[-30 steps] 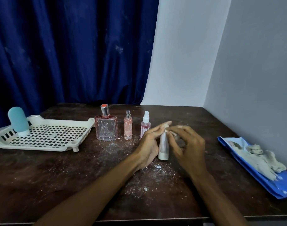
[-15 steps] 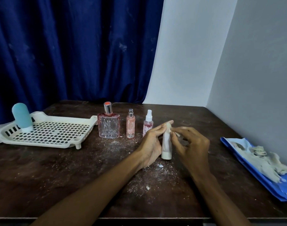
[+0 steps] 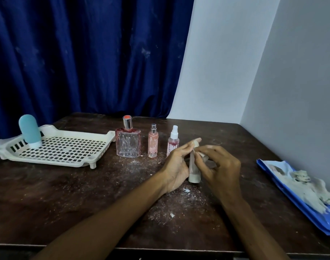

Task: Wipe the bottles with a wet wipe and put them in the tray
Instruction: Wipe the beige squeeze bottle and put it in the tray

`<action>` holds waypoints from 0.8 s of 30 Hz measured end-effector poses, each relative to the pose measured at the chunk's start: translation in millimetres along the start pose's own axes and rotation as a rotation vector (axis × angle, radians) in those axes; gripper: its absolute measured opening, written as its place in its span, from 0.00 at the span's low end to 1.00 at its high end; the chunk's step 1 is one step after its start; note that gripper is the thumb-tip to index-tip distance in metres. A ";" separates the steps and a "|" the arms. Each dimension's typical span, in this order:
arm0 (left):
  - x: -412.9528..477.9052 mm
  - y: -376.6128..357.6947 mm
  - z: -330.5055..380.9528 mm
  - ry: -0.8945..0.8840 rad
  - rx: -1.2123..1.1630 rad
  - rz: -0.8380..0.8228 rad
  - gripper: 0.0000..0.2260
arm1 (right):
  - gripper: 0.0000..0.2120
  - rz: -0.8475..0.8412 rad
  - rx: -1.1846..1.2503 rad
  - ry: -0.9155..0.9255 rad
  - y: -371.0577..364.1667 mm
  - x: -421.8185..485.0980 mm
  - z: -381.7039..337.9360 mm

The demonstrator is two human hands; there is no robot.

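Note:
A dusty white tube bottle [image 3: 194,171] stands cap-down on the dark table [image 3: 66,194]. My left hand [image 3: 176,164] steadies its left side, fingers along the tube. My right hand [image 3: 219,169] pinches a small piece of wipe against the tube's upper part. Behind them stand three bottles in a row: a square glass perfume bottle [image 3: 128,142], a slim pink spray bottle [image 3: 153,142] and a small pink spray bottle with a white top [image 3: 173,140]. A cream slotted tray [image 3: 70,160] lies at the left with a teal bottle [image 3: 30,131] upright in its far left corner.
A blue wet-wipe pack [image 3: 299,199] with crumpled wipes on it lies at the table's right edge by the wall. White powder and crumbs are scattered over the middle of the table. A blue curtain hangs behind.
The camera view has shifted slightly. My right hand's fingers have moved a little along the top of the tube; the left hand keeps its hold.

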State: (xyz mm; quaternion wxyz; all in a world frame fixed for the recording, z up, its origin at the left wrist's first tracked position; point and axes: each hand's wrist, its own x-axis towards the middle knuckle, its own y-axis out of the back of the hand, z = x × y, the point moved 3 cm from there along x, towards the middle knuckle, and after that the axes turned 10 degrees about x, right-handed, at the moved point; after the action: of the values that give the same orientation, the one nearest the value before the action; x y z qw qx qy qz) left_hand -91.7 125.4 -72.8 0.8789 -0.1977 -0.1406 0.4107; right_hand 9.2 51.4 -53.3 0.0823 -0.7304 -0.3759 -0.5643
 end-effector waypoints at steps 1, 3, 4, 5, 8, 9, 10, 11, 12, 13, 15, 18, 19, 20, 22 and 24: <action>-0.1 0.2 0.2 0.004 0.002 0.005 0.16 | 0.08 -0.019 0.002 0.016 -0.3 -0.7 -1.5; -0.4 0.2 0.1 0.011 0.020 0.007 0.16 | 0.09 -0.031 0.000 0.026 0.8 -2.2 -2.1; -0.1 -0.1 -0.1 0.012 0.023 0.007 0.16 | 0.09 -0.018 -0.008 0.021 1.6 -2.6 -1.2; -0.3 -1.2 0.1 0.010 0.018 0.002 0.15 | 0.09 0.002 -0.022 0.011 2.0 -2.3 0.1; 0.0 -1.1 0.5 0.001 -0.003 -0.003 0.16 | 0.09 0.039 -0.032 0.002 0.3 0.3 1.3; 0.2 -0.5 0.4 0.002 -0.001 -0.004 0.16 | 0.09 0.034 -0.027 0.014 0.1 0.5 0.6; 0.0 0.1 0.1 0.005 0.004 -0.001 0.16 | 0.09 0.019 -0.020 0.028 -0.1 0.3 -0.2; 0.0 0.5 -0.1 0.010 0.013 0.003 0.16 | 0.09 0.002 -0.015 0.040 0.2 -0.3 -0.7; -0.2 0.7 -0.6 0.016 0.026 0.008 0.16 | 0.09 -0.013 -0.013 0.044 0.6 -1.1 -0.9; -0.2 0.6 -0.4 0.019 0.036 0.012 0.16 | 0.09 -0.022 -0.018 0.041 1.1 -1.9 -0.5; 0.8 0.9 -0.9 0.019 0.033 0.026 0.15 | 0.08 -0.019 -0.044 0.017 1.4 -2.2 0.5; 2.9 4.1 -2.9 0.022 0.023 0.051 0.16 | 0.06 0.063 -0.025 -0.074 6.4 0.7 1.1; 3.0 5.0 -3.6 0.027 0.029 0.058 0.17 | 0.06 0.107 -0.014 -0.103 9.8 1.6 1.4; 2.9 5.5 -4.4 0.034 0.029 0.066 0.18 | 0.06 0.144 -0.008 -0.123 12.8 1.9 1.1; 3.3 5.3 -6.5 0.047 0.012 0.071 0.19 | 0.07 0.174 -0.013 -0.144 16.1 1.2 0.9; 3.6 4.4 -8.5 0.044 0.004 0.060 0.21 | 0.07 0.157 -0.020 -0.140 15.0 0.1 1.1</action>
State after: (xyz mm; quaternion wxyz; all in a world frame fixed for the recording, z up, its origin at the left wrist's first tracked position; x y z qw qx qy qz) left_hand -88.9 128.8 -82.1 0.8694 -0.2092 -0.1142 0.4328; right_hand 19.6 41.5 -49.1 0.0925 -0.7961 -0.3167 -0.5073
